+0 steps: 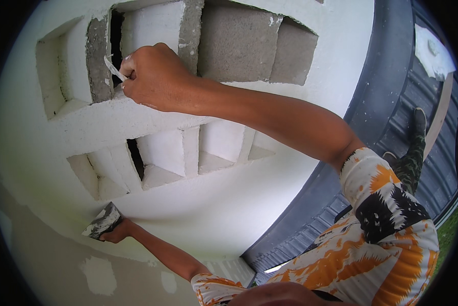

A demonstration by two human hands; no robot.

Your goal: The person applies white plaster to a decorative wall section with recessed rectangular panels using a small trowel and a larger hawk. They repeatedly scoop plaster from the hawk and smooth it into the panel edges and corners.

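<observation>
My right hand (157, 79) is closed around a narrow putty-smeared tool (113, 68), held at the upper row of recessed openings in the white wall (81, 132), beside a rough grey strip (99, 61) and a dark gap. Further right in that row are bare grey panels (236, 43). Below the lower row of white recesses (162, 153), my left hand (115, 232) grips a wide flat blade (102, 220) coated in white and grey putty, near the wall's lower part.
Dark corrugated metal sheeting (402, 102) runs along the right, with a pale board (438, 117) and a putty-covered white piece (433, 48) on it. Legs in camouflage trousers and shoes (412, 163) rest there. Grass (448, 234) shows at the right edge.
</observation>
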